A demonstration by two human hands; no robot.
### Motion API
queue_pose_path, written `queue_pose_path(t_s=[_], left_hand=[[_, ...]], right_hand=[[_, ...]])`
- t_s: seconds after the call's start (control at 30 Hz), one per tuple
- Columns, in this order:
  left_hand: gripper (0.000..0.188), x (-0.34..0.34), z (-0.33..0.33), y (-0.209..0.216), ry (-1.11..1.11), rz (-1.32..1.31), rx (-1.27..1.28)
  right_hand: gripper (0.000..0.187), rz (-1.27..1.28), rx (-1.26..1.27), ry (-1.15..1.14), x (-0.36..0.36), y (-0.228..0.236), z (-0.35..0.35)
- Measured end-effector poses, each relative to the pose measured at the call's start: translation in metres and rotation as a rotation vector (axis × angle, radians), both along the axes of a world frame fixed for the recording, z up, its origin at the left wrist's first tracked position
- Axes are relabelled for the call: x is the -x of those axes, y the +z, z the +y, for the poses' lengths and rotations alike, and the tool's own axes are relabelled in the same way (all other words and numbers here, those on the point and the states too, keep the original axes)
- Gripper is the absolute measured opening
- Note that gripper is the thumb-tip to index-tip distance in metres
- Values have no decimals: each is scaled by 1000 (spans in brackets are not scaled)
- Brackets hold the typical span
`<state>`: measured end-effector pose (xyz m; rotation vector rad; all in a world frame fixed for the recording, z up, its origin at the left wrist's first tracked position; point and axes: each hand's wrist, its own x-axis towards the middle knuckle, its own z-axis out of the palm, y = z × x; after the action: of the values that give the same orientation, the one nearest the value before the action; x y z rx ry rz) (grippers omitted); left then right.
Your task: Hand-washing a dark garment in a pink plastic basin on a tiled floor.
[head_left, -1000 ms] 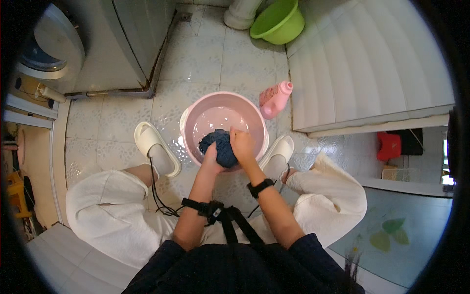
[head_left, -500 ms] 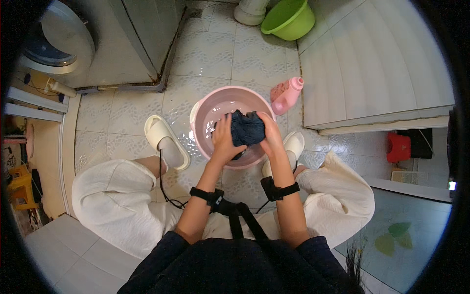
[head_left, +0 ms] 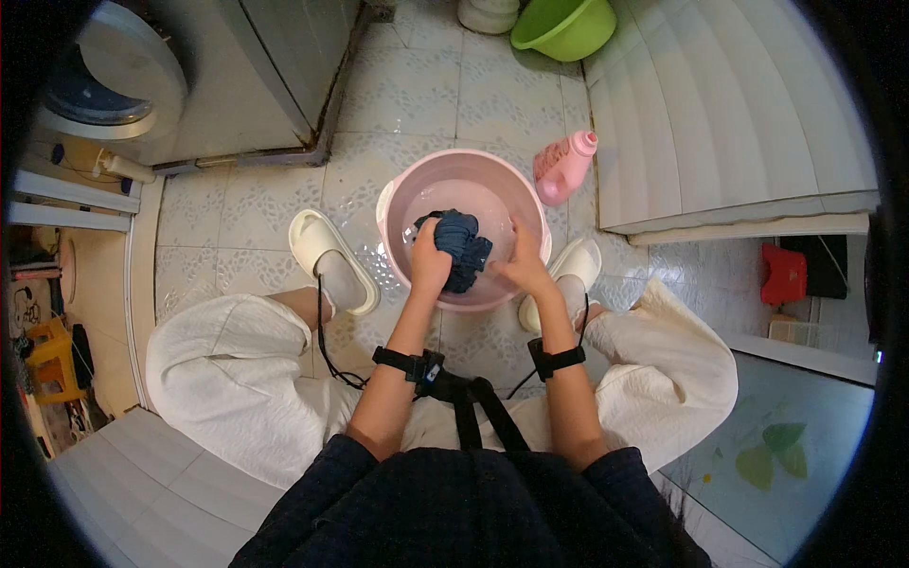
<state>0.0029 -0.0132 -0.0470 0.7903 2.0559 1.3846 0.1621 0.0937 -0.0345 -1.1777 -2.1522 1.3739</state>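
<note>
A pink plastic basin (head_left: 402,185) stands on the tiled floor between my feet, with water in it. My left hand (head_left: 431,260) is closed round a bunched dark blue cloth (head_left: 459,244), wet and creased, inside the basin. The cloth's exact kind cannot be made out. To its right, my right hand (head_left: 525,260) is apart from the cloth, fingers spread, over the basin's right inner side. Beyond the basin's right rim stands a pink bottle (head_left: 564,170) with a handle.
A green basin (head_left: 568,28) sits at the far right beside a white pedestal (head_left: 488,13). At the left are a washing machine (head_left: 156,71) and a grey cabinet. White slippers (head_left: 336,260) are on my feet, either side of the pink basin. A ribbed panel rises at right.
My right hand has let go of the cloth and opened. The cloth, held in my left hand, has come lower and to the left within the basin. The whole view has shifted slightly.
</note>
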Motion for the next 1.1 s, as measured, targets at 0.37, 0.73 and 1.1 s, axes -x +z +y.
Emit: queue_pose_path(t_s=[0.37,0.73,1.1], left_hand=[[35,-21,18,70,-475,-250,-256],[105,-9,20,65,-425,-311,22],[29,-2,8,42,86,-254,-46]], right_hand=[[24,269,-155,-4,42,4,-24],[32,128,-143,-536,30,-32,-23],[18,2,-362,-29,72,-1,-90]])
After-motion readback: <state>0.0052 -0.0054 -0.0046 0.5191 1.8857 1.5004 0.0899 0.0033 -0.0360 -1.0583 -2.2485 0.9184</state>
